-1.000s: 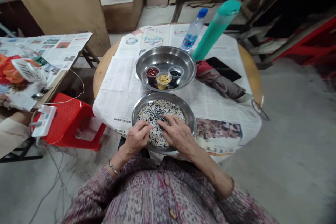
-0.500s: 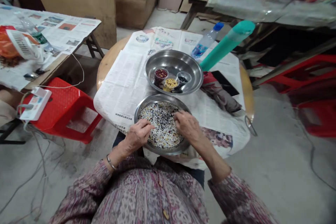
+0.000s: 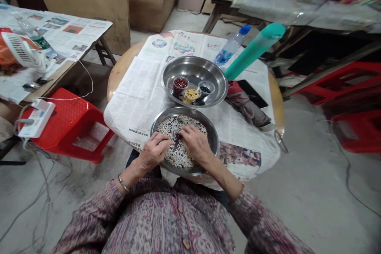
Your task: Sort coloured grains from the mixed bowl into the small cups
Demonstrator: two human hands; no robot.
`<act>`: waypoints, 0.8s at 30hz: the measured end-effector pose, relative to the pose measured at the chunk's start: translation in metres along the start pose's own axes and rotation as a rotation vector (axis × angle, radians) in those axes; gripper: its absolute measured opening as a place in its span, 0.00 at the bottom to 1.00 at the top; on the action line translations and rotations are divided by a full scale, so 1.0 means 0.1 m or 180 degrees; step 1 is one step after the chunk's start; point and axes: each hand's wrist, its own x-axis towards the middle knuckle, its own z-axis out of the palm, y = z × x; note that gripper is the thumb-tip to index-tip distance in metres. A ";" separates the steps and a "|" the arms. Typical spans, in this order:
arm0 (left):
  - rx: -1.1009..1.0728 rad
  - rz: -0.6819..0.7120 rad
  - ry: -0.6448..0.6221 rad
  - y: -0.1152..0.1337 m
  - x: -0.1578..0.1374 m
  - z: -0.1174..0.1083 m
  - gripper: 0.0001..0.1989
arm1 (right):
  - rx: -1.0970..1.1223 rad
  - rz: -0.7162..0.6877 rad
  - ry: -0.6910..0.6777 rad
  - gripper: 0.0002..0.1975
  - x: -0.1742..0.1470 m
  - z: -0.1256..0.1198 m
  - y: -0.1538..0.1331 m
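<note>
far left, a second counter point(image 3: 59, 43) under newspaper carries a small white fan point(image 3: 22, 49), and a red plastic stool point(image 3: 71, 125) stands just beside it with a white power strip point(image 3: 35, 118) on its edge. moving in, your left hand point(image 3: 153, 152) sits on the near-left rim of the front steel pan point(image 3: 213, 137), fingers curled in with the tips pinched together among the mixed grains point(image 3: 178, 154); whether a grain is between them is too small to tell. your right hand point(image 3: 195, 147) lies flat-ish in the same pan, fingers spread loosely and pressing on the grains, clasping nothing. the pan rests on the newspaper point(image 3: 139, 91) at the near edge of the round counter point(image 3: 119, 73), right in front of you. just behind it, a second steel bowl point(image 3: 195, 67) holds three little cups: red beans point(image 3: 180, 83), yellow grains point(image 3: 192, 94), black beans point(image 3: 205, 89). further right, a clear water bottle point(image 3: 230, 47), a tall teal flask point(image 3: 254, 49), then a folded umbrella point(image 3: 248, 107) and a dark phone point(image 3: 253, 93).
</note>
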 end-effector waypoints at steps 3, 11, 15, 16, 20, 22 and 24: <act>0.0071 -0.0019 0.0159 -0.06 0.07 -0.02 0.11 | -0.0234 0.0675 0.0262 0.10 0.03 -0.03 0.25; -0.0255 -0.0973 0.0709 -0.45 0.33 0.03 0.08 | 0.1181 0.0520 -0.0079 0.12 -0.10 -0.02 -0.02; -0.0958 -0.1428 0.0377 -0.70 0.47 0.03 0.10 | 0.1536 -0.0156 -0.0378 0.10 -0.04 -0.09 -0.39; -0.1040 -0.1441 0.0269 -0.74 0.50 0.03 0.10 | 0.1454 -0.0329 -0.0390 0.09 -0.01 -0.11 -0.46; -0.1030 -0.1427 0.0125 -0.78 0.53 0.02 0.10 | 0.0805 -0.0681 -0.0389 0.09 0.15 -0.12 -0.42; -0.0997 -0.1438 0.0124 -0.76 0.52 0.01 0.10 | 0.0543 -0.0447 -0.0287 0.09 0.19 -0.10 -0.24; -0.0987 -0.1437 0.0121 -0.74 0.52 0.01 0.09 | 0.0355 -0.0011 -0.0157 0.10 0.17 -0.07 -0.03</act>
